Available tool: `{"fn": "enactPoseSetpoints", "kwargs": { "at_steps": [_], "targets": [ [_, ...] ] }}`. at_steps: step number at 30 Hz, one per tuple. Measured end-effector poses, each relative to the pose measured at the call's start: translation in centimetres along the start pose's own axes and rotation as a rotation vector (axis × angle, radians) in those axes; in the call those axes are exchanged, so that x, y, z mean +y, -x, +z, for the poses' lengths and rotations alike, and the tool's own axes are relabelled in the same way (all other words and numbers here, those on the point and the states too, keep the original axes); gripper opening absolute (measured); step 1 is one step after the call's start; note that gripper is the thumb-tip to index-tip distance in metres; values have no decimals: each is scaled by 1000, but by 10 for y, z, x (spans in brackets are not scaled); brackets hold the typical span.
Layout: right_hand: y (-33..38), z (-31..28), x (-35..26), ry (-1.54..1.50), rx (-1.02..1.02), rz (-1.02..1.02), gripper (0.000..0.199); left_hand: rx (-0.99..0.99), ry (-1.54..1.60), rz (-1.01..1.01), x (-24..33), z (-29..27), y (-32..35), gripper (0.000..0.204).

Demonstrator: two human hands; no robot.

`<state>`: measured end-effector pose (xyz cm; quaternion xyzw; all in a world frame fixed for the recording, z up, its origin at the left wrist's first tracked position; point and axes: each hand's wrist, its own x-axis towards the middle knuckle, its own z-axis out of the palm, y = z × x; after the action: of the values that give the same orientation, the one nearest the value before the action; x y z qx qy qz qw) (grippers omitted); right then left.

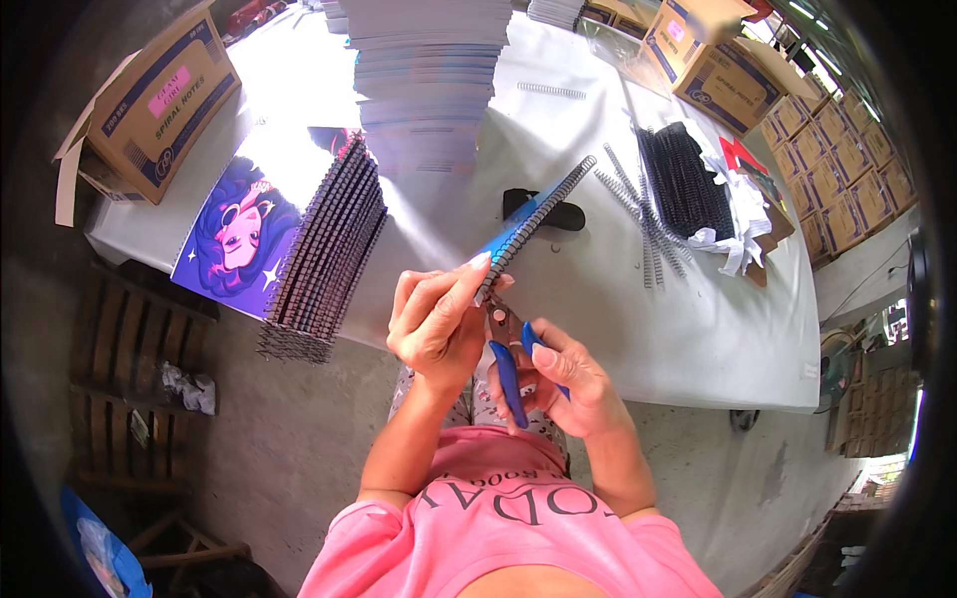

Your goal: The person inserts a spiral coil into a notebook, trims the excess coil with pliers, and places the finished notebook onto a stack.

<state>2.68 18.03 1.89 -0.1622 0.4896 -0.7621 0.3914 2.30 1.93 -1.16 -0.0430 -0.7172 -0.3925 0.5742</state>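
Note:
In front of my chest, my left hand (434, 319) grips a spiral notebook (510, 239) by its near end. The notebook is seen nearly edge-on, blue on its left side, with a dark wire coil (551, 207) along its right edge. My right hand (578, 384) is closed around blue-handled pliers (508, 384), whose handles are spread apart. The plier jaws point at the near end of the coil, beside my left fingertips. Whether they touch the wire is hidden by the fingers.
Left on the white-covered table (429, 224) stands a stack of spiral notebooks (324, 249) with illustrated covers. A tall paper stack (429, 90) rises behind. Loose coils (638, 204), a bundle of black coils (683, 179) and a black object (563, 214) lie rightward. Cardboard boxes (164, 110) stand around.

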Motion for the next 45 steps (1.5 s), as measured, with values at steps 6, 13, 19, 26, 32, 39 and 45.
{"fn": "enactPoseSetpoints", "kwargs": {
  "at_steps": [6,13,19,26,32,39,45],
  "targets": [
    [10,-28,18,1284,332,-476,49,225,335,-361,2,0,-9,43],
    [46,-98,48,1916,829,18,59,272,646,-594,13,-20,-23,52],
    [-18,-77,1,404,499,-670,63,335,930,-465,46,-57,-45,46],
    [-133,54,-76,262,130,-818,56,484,114,-154,19,-147,-106,30],
    [-239,90,-83,776,29,-658,51,495,-329,-413,-67,-194,-118,24],
    [-273,62,-31,825,112,-579,37,523,106,-455,-112,-175,-88,29],
    [-272,81,-1,680,413,-769,25,587,156,-445,-124,-157,-89,31]
  ]
}}
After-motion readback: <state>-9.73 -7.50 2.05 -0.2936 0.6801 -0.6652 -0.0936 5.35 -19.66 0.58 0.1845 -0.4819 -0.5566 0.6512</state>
